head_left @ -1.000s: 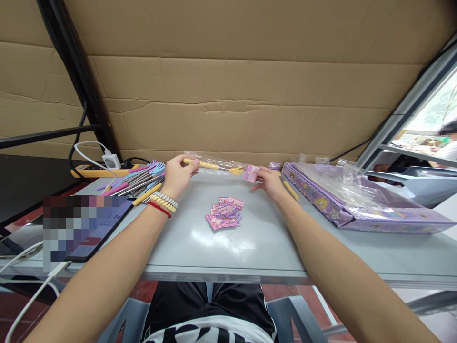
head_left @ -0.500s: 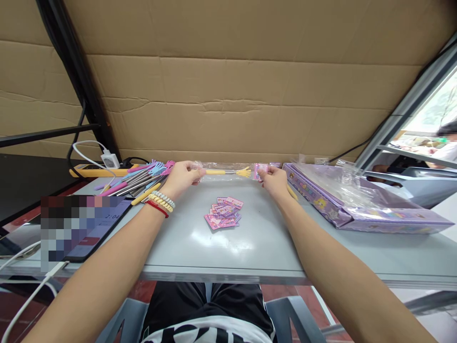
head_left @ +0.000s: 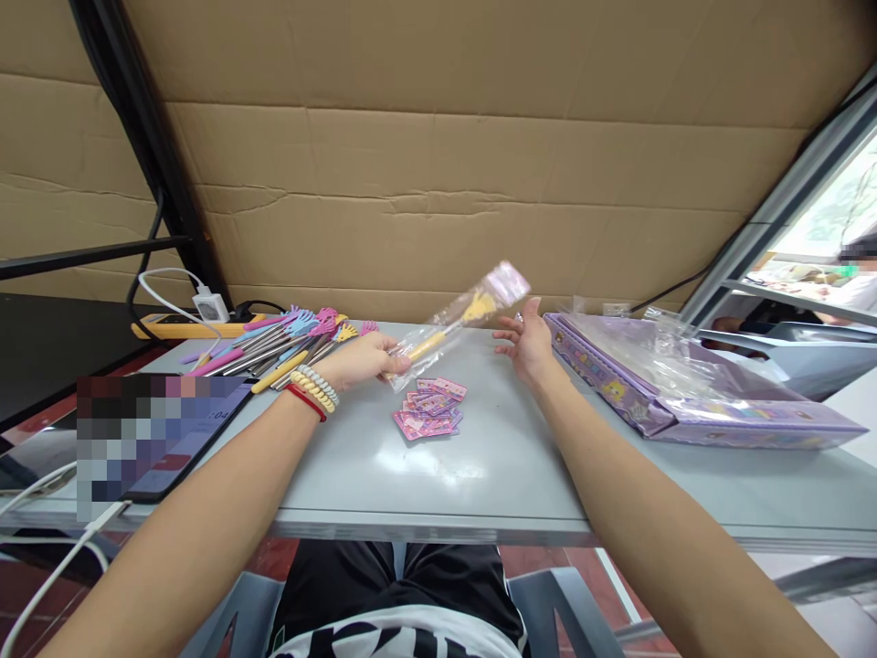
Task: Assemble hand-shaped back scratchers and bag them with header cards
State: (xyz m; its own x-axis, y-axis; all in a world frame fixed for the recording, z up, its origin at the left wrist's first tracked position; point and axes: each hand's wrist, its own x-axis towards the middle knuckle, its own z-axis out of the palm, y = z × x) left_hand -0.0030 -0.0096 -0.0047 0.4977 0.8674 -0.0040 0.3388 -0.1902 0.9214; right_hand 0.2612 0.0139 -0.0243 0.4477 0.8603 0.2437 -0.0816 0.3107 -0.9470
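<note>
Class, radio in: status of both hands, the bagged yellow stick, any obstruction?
Left hand gripping bagged yellow stick, yellow head end pointing rightward. Right hand open, apart from it. Pink card pile on tabletop; no obstruction visible.

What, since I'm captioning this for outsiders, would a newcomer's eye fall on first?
Probably the plastic-wrapped yellow back scratcher, held in the left hand near the centre of the view and slanting toward the upper right. Next, perhaps, the pink-and-purple cards piled just below it on the table, and the big purple box at the right, beside the open right hand.
</note>
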